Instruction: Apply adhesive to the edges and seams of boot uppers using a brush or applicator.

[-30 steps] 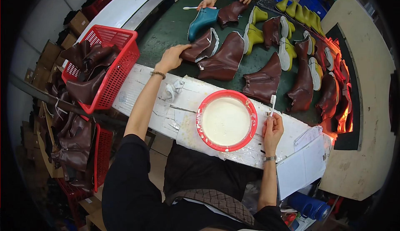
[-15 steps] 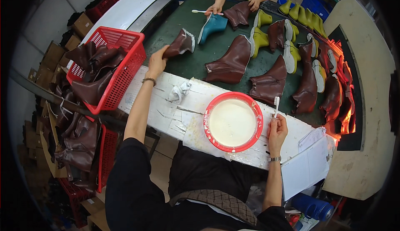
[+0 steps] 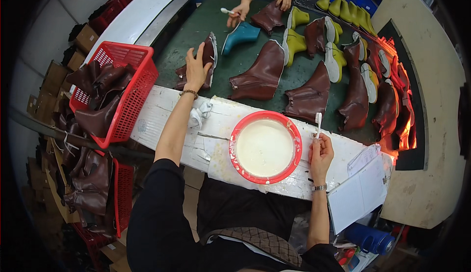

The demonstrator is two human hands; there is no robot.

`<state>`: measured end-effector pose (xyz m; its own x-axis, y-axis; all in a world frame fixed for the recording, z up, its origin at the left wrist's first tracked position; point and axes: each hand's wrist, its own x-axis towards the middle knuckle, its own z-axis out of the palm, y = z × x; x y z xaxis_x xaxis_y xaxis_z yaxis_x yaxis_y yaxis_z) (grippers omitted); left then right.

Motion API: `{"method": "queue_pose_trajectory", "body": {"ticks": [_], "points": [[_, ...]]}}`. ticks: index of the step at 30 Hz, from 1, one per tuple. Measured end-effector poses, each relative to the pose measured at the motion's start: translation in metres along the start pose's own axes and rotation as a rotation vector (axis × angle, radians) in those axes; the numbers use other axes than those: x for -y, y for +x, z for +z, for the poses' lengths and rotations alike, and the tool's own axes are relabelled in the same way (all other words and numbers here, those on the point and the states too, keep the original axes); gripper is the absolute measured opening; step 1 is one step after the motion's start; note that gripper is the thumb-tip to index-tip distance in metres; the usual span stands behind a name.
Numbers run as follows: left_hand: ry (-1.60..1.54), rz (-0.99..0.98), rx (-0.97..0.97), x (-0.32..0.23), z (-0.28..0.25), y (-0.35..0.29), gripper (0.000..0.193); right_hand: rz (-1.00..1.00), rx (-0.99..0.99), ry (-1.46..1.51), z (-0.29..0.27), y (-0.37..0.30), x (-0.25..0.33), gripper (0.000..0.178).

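My left hand rests on a brown leather boot upper, fingers spread. This upper lies on the green work surface with its pale lower edge to the right. Pinched in my right hand is a white toothbrush, its head pointing up. Between my forearms a red-rimmed bowl of creamy white liquid stands on the white board. A crumpled white cloth lies beside my left wrist. More brown uppers lie beyond the bowl.
Red baskets of brown uppers stand at left. Across the green surface, a co-worker's hand holds a white brush near a blue boot-shaped form. Yellow-green forms stand farther right, near an orange glow. Papers lie at lower right.
The boot upper at my left hand has turned, its pale edge now running upright. My left hand has shifted from its end onto its side, fingers spreading. The co-worker's brush hand has lifted off the blue form.
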<state>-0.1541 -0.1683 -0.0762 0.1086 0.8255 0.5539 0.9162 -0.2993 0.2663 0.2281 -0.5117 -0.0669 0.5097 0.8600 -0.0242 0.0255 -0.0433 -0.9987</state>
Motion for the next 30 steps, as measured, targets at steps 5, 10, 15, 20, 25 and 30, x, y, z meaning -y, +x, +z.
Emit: {"method": "queue_pose_trajectory", "body": {"ticks": [5,10,15,20,25,30], "points": [[-0.032,0.053,0.039,0.006,-0.002,-0.003,0.05,-0.032,0.006,0.004,0.002,0.002,-0.003,0.015],[0.208,0.136,0.176,0.0,0.007,-0.002,0.046,-0.045,-0.001,-0.002,0.0,0.001,-0.004,0.016],[0.067,0.099,0.211,0.0,-0.014,-0.001,0.05,-0.046,0.037,0.028,0.003,0.0,-0.007,0.018],[-0.463,0.001,0.037,-0.024,-0.089,-0.03,0.041,-0.034,0.033,0.027,-0.006,0.0,-0.006,0.017],[-0.256,0.076,0.277,-0.037,-0.146,-0.162,0.032,-0.093,0.044,0.001,0.003,0.004,-0.004,0.018],[-0.258,0.012,0.258,-0.032,-0.155,-0.168,0.039,-0.108,0.054,-0.011,0.01,0.0,-0.001,0.02]]}}
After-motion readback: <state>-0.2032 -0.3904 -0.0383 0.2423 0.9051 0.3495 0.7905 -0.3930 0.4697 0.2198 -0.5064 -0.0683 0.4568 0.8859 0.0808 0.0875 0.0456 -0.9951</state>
